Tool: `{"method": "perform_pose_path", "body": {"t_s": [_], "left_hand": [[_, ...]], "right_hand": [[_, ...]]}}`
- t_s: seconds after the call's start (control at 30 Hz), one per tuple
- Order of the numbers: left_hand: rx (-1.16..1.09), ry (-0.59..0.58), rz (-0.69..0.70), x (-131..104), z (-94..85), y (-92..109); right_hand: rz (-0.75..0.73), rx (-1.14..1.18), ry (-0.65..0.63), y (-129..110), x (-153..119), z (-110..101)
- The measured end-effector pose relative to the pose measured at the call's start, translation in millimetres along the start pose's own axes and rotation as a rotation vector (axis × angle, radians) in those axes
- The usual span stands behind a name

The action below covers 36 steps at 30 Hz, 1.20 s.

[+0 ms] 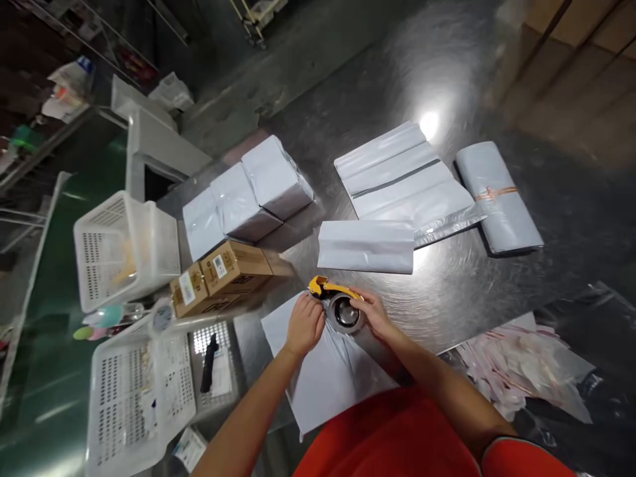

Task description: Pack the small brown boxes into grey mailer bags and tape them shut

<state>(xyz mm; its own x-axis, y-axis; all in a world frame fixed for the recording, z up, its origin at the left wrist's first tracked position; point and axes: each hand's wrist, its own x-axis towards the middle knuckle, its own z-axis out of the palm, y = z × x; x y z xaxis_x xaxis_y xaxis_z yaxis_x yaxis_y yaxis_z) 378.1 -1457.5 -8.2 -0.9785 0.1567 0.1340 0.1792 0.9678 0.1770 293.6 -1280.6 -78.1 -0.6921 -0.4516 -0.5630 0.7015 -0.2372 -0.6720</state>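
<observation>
A yellow tape dispenser point(336, 287) with a roll of clear tape point(346, 313) is in my right hand point(371, 311), whose fingers wrap its handle side. My left hand point(305, 323) is closed, knuckles up, just left of the dispenser's head and over the top of a white plastic mailer bag point(330, 381). What its fingers pinch is hidden. The bag lies against the table's near edge, in front of my body, with creases running down from the top. Beyond the dispenser lies a folded white mailer point(365, 246).
Flat white mailers point(402, 179) and a tied mailer bundle point(499, 195) lie farther back. Wrapped white parcels point(248, 189) and brown cartons point(228, 278) stand left, beside white baskets point(144, 397). Small plastic bags point(521, 364) lie at right.
</observation>
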Motion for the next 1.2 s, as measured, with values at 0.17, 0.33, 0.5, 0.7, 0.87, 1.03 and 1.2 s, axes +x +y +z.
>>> {"method": "perform_pose_path", "body": {"t_s": [0.17,0.33,0.5,0.7,0.87,1.03,1.2], "left_hand": [[0.042,0.005,-0.115,0.7,1.6,-11.8],[0.023,-0.036,-0.175,-1.9,2.1,-13.7],[0.034,-0.056,-0.177,3.3,-7.7,-12.9],[0.093,-0.602,-0.191,51.4,-33.1,-41.1],[0.182,-0.814,-0.449,68.8,-33.4,-61.7],[0.401,-0.703,-0.613,74.1,-51.3,-45.0],[0.243,-0.431,0.202,39.4,-54.1,68.5]], "right_hand": [[0.008,-0.075,-0.135,-12.7,16.3,2.6],[0.094,-0.130,-0.195,-21.2,-18.8,-45.5],[0.124,-0.069,-0.168,-16.6,-40.7,-65.8],[0.116,-0.060,-0.181,-24.2,-23.4,-64.7],[0.096,-0.055,-0.205,-20.7,-27.0,-69.3],[0.100,0.003,-0.178,-11.8,-29.4,-65.7],[0.127,0.032,-0.180,-9.0,-28.9,-60.7]]}}
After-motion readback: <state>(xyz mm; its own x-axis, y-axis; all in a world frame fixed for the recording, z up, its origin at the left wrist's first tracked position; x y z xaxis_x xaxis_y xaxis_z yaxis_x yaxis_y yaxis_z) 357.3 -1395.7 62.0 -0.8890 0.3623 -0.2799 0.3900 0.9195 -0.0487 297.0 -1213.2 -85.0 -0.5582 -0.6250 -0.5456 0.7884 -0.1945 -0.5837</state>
